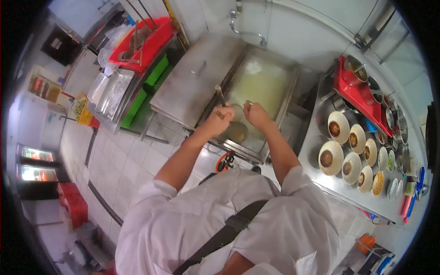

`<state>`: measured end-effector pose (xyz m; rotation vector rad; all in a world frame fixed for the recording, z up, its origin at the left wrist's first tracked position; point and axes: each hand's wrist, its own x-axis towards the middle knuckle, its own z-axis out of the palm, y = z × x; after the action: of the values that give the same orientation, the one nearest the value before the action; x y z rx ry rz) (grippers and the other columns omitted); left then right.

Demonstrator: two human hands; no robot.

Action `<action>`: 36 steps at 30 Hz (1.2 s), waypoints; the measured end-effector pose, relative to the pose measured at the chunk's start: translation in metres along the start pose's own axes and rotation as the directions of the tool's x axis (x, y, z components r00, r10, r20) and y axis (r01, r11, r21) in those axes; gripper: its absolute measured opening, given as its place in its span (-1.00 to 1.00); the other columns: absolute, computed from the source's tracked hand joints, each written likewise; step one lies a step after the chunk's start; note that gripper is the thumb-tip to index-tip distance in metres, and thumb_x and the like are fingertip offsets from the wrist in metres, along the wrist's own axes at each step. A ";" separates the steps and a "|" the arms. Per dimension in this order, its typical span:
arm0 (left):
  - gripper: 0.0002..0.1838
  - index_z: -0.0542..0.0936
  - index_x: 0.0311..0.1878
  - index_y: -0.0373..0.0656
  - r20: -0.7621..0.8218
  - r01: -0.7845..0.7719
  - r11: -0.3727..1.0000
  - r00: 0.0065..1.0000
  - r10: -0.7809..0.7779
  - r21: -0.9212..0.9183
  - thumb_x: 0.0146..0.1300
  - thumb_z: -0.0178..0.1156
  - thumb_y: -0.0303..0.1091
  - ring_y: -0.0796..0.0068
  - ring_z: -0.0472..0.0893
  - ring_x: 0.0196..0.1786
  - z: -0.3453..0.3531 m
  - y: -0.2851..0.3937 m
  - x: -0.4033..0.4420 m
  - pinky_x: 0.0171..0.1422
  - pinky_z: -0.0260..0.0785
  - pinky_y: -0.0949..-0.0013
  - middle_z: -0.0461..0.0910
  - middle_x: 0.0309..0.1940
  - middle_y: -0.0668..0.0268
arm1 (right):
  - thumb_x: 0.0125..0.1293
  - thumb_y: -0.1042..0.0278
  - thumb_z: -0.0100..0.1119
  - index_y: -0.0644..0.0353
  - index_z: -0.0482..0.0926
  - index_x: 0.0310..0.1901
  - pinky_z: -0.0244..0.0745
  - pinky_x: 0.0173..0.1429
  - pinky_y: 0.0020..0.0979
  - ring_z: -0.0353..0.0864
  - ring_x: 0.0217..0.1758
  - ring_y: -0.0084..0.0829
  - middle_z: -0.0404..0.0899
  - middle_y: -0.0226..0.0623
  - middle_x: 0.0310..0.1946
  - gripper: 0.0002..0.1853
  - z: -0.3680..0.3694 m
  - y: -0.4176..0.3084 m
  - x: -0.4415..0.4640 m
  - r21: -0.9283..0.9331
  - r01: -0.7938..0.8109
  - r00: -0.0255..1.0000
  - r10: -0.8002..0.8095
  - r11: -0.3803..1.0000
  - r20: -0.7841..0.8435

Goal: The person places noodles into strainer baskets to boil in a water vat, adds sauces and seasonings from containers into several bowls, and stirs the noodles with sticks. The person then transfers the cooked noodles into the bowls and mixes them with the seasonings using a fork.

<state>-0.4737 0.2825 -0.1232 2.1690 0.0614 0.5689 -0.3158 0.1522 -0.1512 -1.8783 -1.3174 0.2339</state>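
My left hand (219, 120) is wrapped round a wooden handle (219, 94) that sticks up beyond the fist. Just below that fist a round basket-like strainer (237, 133) hangs at the near end of the steaming vat (288, 98); whether the handle joins it is hidden. My right hand (257, 114) is closed over the vat, a little to the right, with a small bit of metal showing at the fingers. What that metal belongs to cannot be made out. Cloudy, yellowish liquid (259, 85) with pale foam fills the vat.
Left of the vat lies a flat steel lid (197, 75). A red tub (142, 46) and metal trays (114, 91) stand farther left. On the right, a steel counter (316, 176) carries several bowls (331, 158) with dark sauce and a red tray (353, 94) of pots. A tap (234, 20) projects from the wall.
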 end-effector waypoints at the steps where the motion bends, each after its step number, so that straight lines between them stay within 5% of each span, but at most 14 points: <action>1: -0.84 0.31 -0.56 -0.30 -0.016 -0.049 0.999 0.999 0.049 0.019 0.14 -0.10 -0.64 0.32 0.41 -0.46 -0.004 -0.007 0.006 -0.35 0.26 0.31 0.34 -0.55 0.21 | 0.34 0.40 0.07 0.29 0.40 -0.37 0.39 -0.37 -0.06 0.48 -0.49 0.14 0.47 0.13 -0.58 -0.83 -0.007 -0.006 0.011 -0.032 0.056 0.997 -0.057 0.998 -0.051; 4: -0.84 0.31 -0.57 -0.30 -0.025 0.050 0.999 0.998 -0.050 -0.022 0.13 -0.12 -0.65 0.34 0.38 -0.44 -0.010 0.012 0.008 -0.34 0.25 0.32 0.32 -0.56 0.21 | 0.31 0.42 0.08 0.28 0.43 -0.33 0.40 -0.34 -0.05 0.50 -0.44 0.16 0.48 0.14 -0.54 -0.88 -0.035 -0.043 0.014 0.042 0.019 0.999 -0.017 0.999 -0.038; 8: -0.84 0.31 -0.56 -0.30 -0.022 0.103 0.994 0.994 -0.104 -0.023 0.12 -0.14 -0.64 0.34 0.36 -0.44 -0.009 0.010 0.009 -0.33 0.22 0.32 0.29 -0.57 0.22 | 0.29 0.45 0.06 0.26 0.44 -0.30 0.39 -0.35 -0.05 0.50 -0.48 0.10 0.47 0.13 -0.55 -0.92 0.016 -0.005 0.028 0.140 0.039 0.995 -0.051 0.989 0.082; 11: -0.85 0.31 -0.55 -0.30 -0.015 0.049 0.998 0.999 -0.050 -0.025 0.12 -0.14 -0.63 0.35 0.36 -0.43 -0.011 0.009 0.005 -0.32 0.22 0.33 0.29 -0.54 0.22 | 0.30 0.45 0.05 0.26 0.45 -0.28 0.38 -0.38 -0.12 0.46 -0.53 0.03 0.45 0.11 -0.55 -0.93 0.055 0.018 0.017 0.350 -0.195 0.978 0.156 0.916 0.135; 13: -0.85 0.31 -0.55 -0.29 -0.029 0.067 0.998 0.997 -0.067 -0.014 0.12 -0.15 -0.63 0.36 0.36 -0.43 -0.014 0.014 0.005 -0.32 0.22 0.33 0.29 -0.53 0.23 | 0.29 0.47 0.06 0.26 0.43 -0.31 0.36 -0.41 -0.21 0.42 -0.58 -0.12 0.41 0.03 -0.59 -0.93 0.054 0.029 0.006 0.213 0.096 0.990 -0.115 0.972 0.080; 14: -0.85 0.31 -0.55 -0.29 -0.041 0.084 0.996 0.996 -0.084 -0.006 0.12 -0.15 -0.63 0.36 0.35 -0.43 -0.016 0.016 0.005 -0.33 0.22 0.33 0.29 -0.52 0.23 | 0.29 0.47 0.06 0.26 0.43 -0.31 0.36 -0.41 -0.21 0.42 -0.58 -0.12 0.41 0.03 -0.59 -0.93 0.046 0.036 -0.003 0.216 0.099 0.990 -0.118 0.971 0.077; 16: -0.85 0.30 -0.55 -0.29 -0.047 0.071 0.997 0.996 -0.072 -0.019 0.12 -0.16 -0.63 0.37 0.35 -0.43 -0.018 0.006 0.002 -0.33 0.22 0.33 0.28 -0.52 0.24 | 0.41 0.37 0.00 0.25 0.37 -0.30 0.35 -0.43 -0.23 0.43 -0.60 -0.29 0.38 0.00 -0.59 -0.84 0.027 0.049 -0.018 0.241 -0.159 0.979 0.121 0.957 0.167; 19: -0.85 0.33 -0.55 -0.28 -0.059 0.083 0.994 0.994 -0.087 -0.066 0.13 -0.14 -0.62 0.34 0.38 -0.45 -0.021 0.001 -0.003 -0.34 0.23 0.31 0.30 -0.53 0.23 | 0.41 0.38 -0.01 0.27 0.38 -0.28 0.32 -0.47 -0.24 0.41 -0.62 -0.37 0.34 -0.03 -0.64 -0.85 0.033 0.047 -0.020 0.371 0.071 0.995 -0.093 0.926 0.041; 25: -0.85 0.36 -0.54 -0.29 -0.039 0.182 0.971 0.981 -0.190 -0.155 0.13 -0.14 -0.61 0.37 0.41 -0.46 -0.025 -0.002 0.001 -0.35 0.26 0.31 0.32 -0.55 0.25 | 0.42 0.38 -0.02 0.28 0.36 -0.32 0.29 -0.49 -0.25 0.39 -0.64 -0.21 0.38 -0.02 -0.65 -0.82 0.050 0.031 -0.012 0.158 0.059 0.994 -0.072 0.986 0.079; 27: -0.85 0.35 -0.54 -0.30 -0.030 0.191 0.970 0.980 -0.198 -0.149 0.13 -0.14 -0.61 0.38 0.41 -0.46 -0.026 -0.002 0.004 -0.35 0.26 0.31 0.32 -0.55 0.25 | 0.40 0.36 -0.01 0.23 0.38 -0.27 0.37 -0.43 -0.11 0.52 -0.55 0.06 0.46 0.04 -0.60 -0.87 0.008 0.014 -0.039 0.144 -0.059 0.962 0.017 0.988 0.274; 29: -0.83 0.35 -0.54 -0.30 -0.076 0.148 0.985 0.985 -0.155 -0.094 0.15 -0.15 -0.62 0.38 0.41 -0.45 -0.023 -0.002 0.003 -0.35 0.26 0.32 0.33 -0.55 0.25 | 0.43 0.34 -0.03 0.23 0.37 -0.28 0.38 -0.42 -0.11 0.55 -0.51 0.08 0.44 0.06 -0.61 -0.84 -0.033 -0.014 -0.074 0.168 -0.135 0.978 0.103 0.976 0.182; 32: -0.81 0.30 -0.56 -0.26 -0.114 0.113 0.982 0.985 -0.130 -0.148 0.17 -0.19 -0.60 0.43 0.37 -0.48 -0.016 -0.009 0.003 -0.39 0.30 0.38 0.29 -0.55 0.27 | 0.41 0.37 0.01 0.24 0.36 -0.30 0.38 -0.39 -0.09 0.57 -0.50 0.08 0.44 0.08 -0.61 -0.85 -0.037 -0.005 -0.113 0.244 -0.190 0.956 0.123 0.951 0.265; 36: -0.80 0.31 -0.55 -0.25 -0.077 0.073 0.992 0.994 -0.081 -0.098 0.20 -0.19 -0.60 0.43 0.37 -0.48 -0.017 -0.008 0.009 -0.39 0.29 0.38 0.30 -0.55 0.27 | 0.38 0.39 0.03 0.26 0.38 -0.30 0.39 -0.37 -0.07 0.58 -0.48 0.06 0.45 0.05 -0.60 -0.86 0.021 0.008 -0.096 0.107 -0.182 0.977 0.167 0.977 0.134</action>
<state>-0.4710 0.3024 -0.1173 2.0417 0.1581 0.6029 -0.3639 0.0806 -0.1981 -1.9038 -1.1913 0.5171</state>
